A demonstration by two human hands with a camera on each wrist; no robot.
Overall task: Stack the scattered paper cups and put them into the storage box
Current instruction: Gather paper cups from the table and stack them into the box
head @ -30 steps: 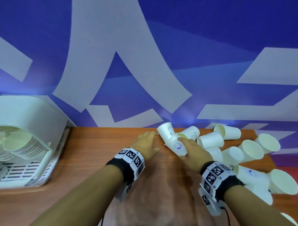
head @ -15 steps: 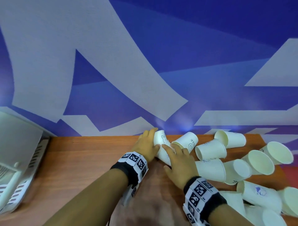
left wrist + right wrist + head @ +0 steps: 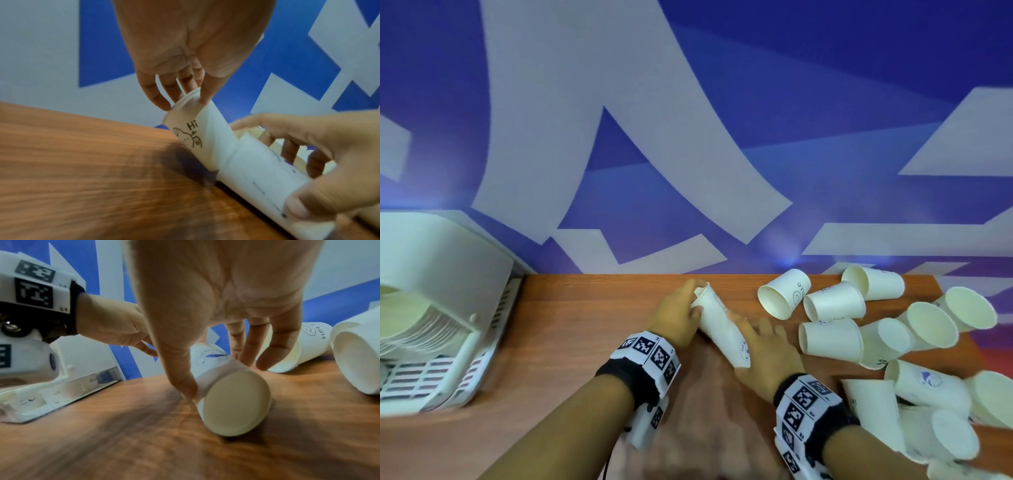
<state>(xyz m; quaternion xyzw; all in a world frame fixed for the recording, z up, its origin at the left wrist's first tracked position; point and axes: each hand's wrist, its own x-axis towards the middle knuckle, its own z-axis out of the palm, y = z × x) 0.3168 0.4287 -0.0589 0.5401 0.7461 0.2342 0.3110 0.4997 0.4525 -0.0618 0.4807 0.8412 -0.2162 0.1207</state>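
Two white paper cups lie nested on the wooden table. My left hand (image 3: pixel 693 301) pinches the rim of the inner cup (image 3: pixel 197 134), which bears a "Hi" bear drawing; fingers reach inside its mouth and the thumb presses outside. My right hand (image 3: pixel 750 339) grips the outer cup (image 3: pixel 726 334), thumb on one side and fingers over the other. In the right wrist view my right hand (image 3: pixel 222 379) grips that blue-logo cup with its base (image 3: pixel 236 402) towards the camera. The white storage box (image 3: pixel 448 308) stands at the left with stacked cups (image 3: pixel 410 329) inside.
Several loose cups (image 3: pixel 832 342) lie on their sides in a heap at the right, reaching to the near right edge. One "HELLO" cup (image 3: pixel 304 345) lies just behind my right fingers. A blue and white wall (image 3: pixel 688 171) runs along the table's far edge.
The two cups, bent at an angle before, now lie in one straighter line. My left hand went from resting beside the cup to pinching its rim. The head view swung right, then back left.
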